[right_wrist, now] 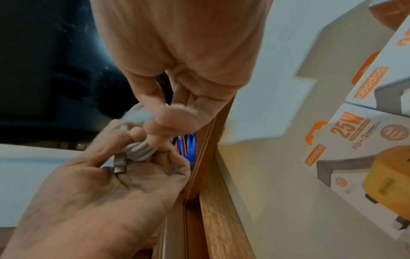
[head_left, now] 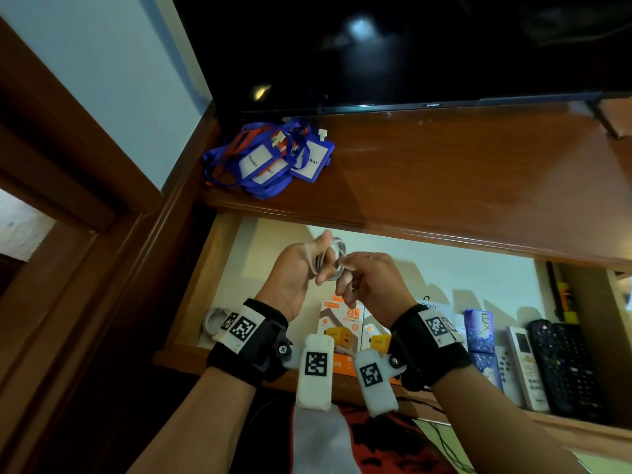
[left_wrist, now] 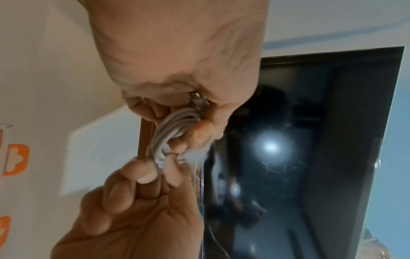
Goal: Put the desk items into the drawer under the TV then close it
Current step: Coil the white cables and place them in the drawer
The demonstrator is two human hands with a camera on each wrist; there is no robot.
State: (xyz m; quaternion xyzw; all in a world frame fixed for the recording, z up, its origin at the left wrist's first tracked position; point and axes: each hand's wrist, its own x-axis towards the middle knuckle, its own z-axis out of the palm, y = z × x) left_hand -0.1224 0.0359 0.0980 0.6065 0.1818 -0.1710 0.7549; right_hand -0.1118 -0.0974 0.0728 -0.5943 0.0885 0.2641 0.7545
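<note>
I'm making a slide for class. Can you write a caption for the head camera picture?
Two hands, left hand and right hand, hold a coiled white cable over the open drawer.

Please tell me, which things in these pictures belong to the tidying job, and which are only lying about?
Part of the job:
- white cable, coiled, held by left hand and right hand
- blue lanyards on the desk
- open drawer

Just lying about:
- TV
- charger boxes, remotes, already in the drawer

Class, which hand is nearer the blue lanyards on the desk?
Left. The left hand is below the lanyards; the right hand is further right.
</note>
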